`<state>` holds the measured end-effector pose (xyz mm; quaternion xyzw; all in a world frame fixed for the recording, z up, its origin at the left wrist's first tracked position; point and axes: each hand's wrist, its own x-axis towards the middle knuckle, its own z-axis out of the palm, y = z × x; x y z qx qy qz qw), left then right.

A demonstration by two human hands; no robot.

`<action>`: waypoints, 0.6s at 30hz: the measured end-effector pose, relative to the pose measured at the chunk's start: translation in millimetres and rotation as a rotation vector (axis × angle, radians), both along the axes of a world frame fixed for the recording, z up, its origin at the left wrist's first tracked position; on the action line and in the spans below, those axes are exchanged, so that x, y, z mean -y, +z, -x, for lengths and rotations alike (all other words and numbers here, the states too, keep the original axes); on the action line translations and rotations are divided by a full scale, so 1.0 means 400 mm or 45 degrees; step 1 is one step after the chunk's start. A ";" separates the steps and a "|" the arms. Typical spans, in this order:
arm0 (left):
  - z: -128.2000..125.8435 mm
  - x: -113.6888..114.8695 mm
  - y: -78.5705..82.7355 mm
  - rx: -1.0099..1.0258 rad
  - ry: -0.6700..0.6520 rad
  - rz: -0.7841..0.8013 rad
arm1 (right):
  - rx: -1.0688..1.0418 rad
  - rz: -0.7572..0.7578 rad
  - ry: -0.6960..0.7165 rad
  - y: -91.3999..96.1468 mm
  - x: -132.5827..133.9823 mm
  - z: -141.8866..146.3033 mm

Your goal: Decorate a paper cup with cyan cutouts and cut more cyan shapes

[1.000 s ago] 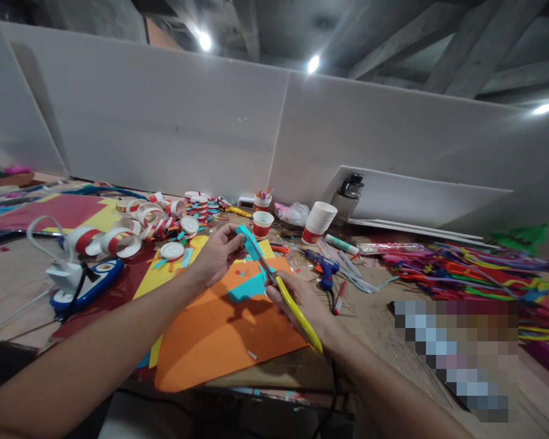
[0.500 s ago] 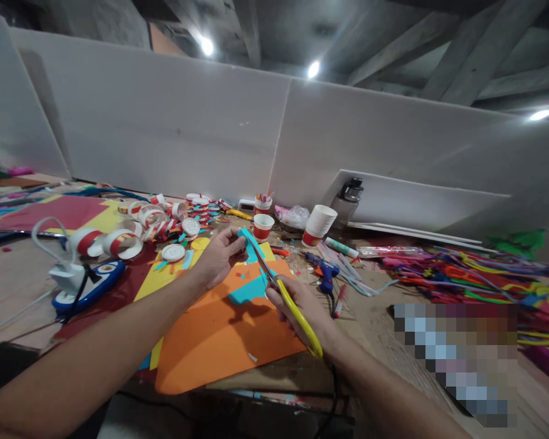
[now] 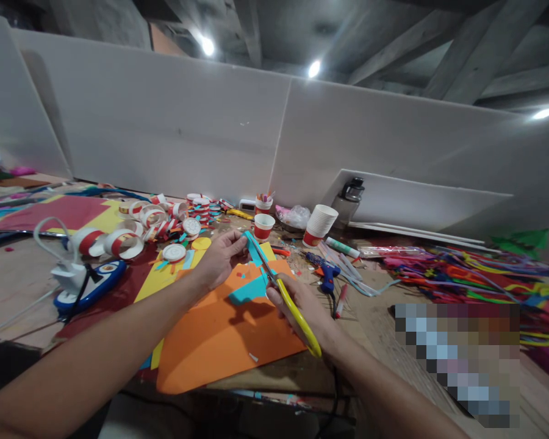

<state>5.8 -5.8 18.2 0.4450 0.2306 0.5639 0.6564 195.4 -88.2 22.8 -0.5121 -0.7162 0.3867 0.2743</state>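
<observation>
My left hand point(image 3: 223, 256) pinches one end of a narrow light-blue paper strip point(image 3: 252, 245) above the table. In my right hand point(image 3: 297, 300) is a pair of yellow-handled scissors point(image 3: 297, 317), their blades pointing up and left along the strip. Whether the blades are fully closed I cannot tell. Beneath both hands lies an orange sheet point(image 3: 210, 347), with a larger light-blue paper piece point(image 3: 247, 289) on top of it. Yellow paper point(image 3: 153, 283) sticks out under the orange sheet on the left.
A blue glue gun point(image 3: 329, 275) and a red marker point(image 3: 341, 300) lie right of the hands. Behind stand a paper cup point(image 3: 263, 228), stacked cups point(image 3: 319, 224) and a bottle point(image 3: 349, 198). Left are cut cup rings point(image 3: 123, 244) and a blue power strip point(image 3: 112, 277). Colourful pipe cleaners point(image 3: 457, 274) spread right.
The strip's far end has shifted slightly right, and the scissors have turned a little. Both hands keep their hold; the rest of the table looks the same.
</observation>
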 end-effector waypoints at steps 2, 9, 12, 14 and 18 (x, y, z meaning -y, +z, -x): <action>0.000 0.000 0.002 0.001 0.002 0.000 | 0.012 -0.003 0.007 0.002 -0.002 0.001; 0.003 -0.005 -0.006 0.001 -0.005 -0.012 | 0.056 -0.025 0.010 0.010 -0.006 0.004; 0.005 -0.008 -0.010 -0.007 -0.010 -0.021 | 0.038 0.003 -0.002 0.006 -0.007 0.006; 0.005 -0.009 -0.010 -0.017 -0.010 -0.018 | 0.017 0.019 -0.010 0.004 -0.007 0.009; 0.004 -0.005 -0.006 -0.029 -0.006 -0.004 | 0.006 0.028 -0.011 0.001 -0.007 0.010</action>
